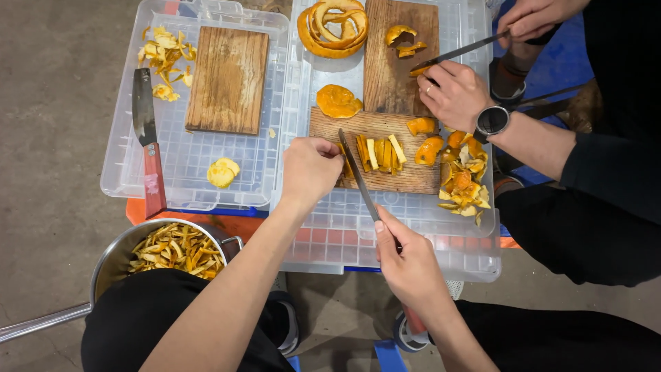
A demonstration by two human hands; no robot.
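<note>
My right hand grips the handle of a long knife; its blade points away from me, tip on the near wooden board. Against the blade my left hand presses orange peel onto the board's left end. Cut peel strips lie to the right of the blade. Another person's hand with a wristwatch holds down peel on a far board, and their other hand holds a knife.
Both boards rest on a clear plastic lid. A second lid at left carries a bare board, a red-handled cleaver and peel scraps. A metal pan of peel strips sits by my left knee. Peel heap at right.
</note>
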